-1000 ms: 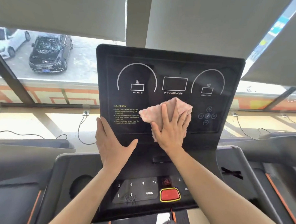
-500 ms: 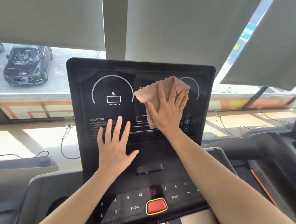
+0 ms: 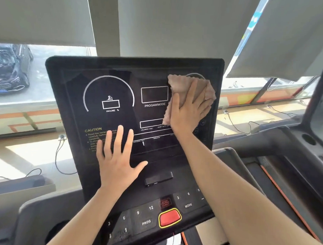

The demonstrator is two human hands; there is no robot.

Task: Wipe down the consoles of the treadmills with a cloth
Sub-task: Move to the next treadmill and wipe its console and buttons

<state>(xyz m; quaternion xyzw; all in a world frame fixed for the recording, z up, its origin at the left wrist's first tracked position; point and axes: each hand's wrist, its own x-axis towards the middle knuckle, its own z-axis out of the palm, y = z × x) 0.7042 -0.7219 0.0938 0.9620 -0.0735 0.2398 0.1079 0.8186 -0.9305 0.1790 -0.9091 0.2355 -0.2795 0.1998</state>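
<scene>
A black treadmill console [image 3: 111, 80] stands upright in front of me, with white dial outlines and yellow caution text. My right hand [image 3: 188, 112] presses a pinkish-beige cloth [image 3: 205, 89] flat against the console's upper right area, covering most of the right dial. My left hand [image 3: 117, 157] lies flat with fingers spread on the lower left of the screen, over the caution text, holding nothing. Below the screen sits the button panel with a red stop button [image 3: 169, 217].
Grey roller blinds [image 3: 160, 21] hang over the windows behind the console. A dark car [image 3: 7, 69] is parked outside at left. Cables [image 3: 59, 155] trail on the sill. A neighbouring treadmill [image 3: 284, 148] with a cup holder stands at right.
My right hand has slid the cloth up and to the right, from the screen's middle to the right dial. My left hand moved from the console's left edge onto the caution text.
</scene>
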